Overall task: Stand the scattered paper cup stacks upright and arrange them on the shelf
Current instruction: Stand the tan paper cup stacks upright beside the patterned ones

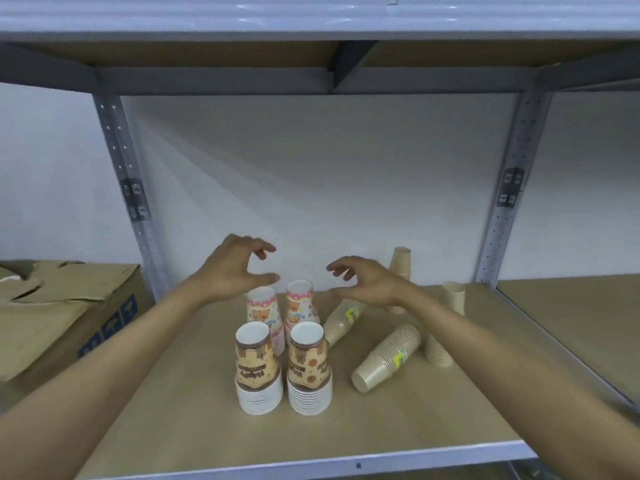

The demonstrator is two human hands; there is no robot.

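Observation:
Two brown-printed cup stacks [258, 368] [309, 370] stand upside down at the front of the wooden shelf [173, 393]. Behind them stand two pink-printed stacks [263, 308] [300, 303]. To the right, two plain tan stacks [388, 358] [343, 322] lie on their sides. Three more tan stacks [438, 351] [454, 296] [401, 261] stand upright further right. My left hand [235, 268] hovers above the left pink stack, fingers curled apart, holding nothing. My right hand [363, 280] hovers above the far lying tan stack, also empty.
A cardboard box [65, 313] with open flaps sits on the neighbouring shelf at the left. Grey metal uprights [121, 161] [512, 188] flank the bay and an upper shelf [311, 64] hangs overhead. The metal front edge [311, 462] runs along the bottom.

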